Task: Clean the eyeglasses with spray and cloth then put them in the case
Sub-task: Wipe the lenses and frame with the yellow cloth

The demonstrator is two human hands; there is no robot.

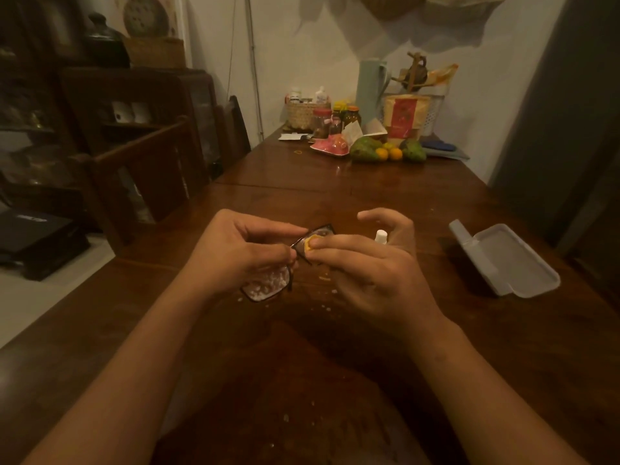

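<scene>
My left hand [240, 250] grips the black-framed eyeglasses [268, 283] at the bridge, above the table. The near lens is covered with white droplets. My right hand [372, 263] pinches a small yellow cloth [309, 245] against the far lens with thumb and fingers. Only the white cap of the spray bottle [381, 236] shows, just behind my right hand; whether the bottle stands on the table or sits in the hand I cannot tell. A grey eyeglass case [510, 260] lies open on the table to the right, apart from both hands.
The dark wooden table [369, 189] carries small wet spots and crumbs under the glasses. At its far end stand jars, a basket, a teal jug, fruit [385, 151] and packets. A wooden chair [147, 169] stands at the left edge.
</scene>
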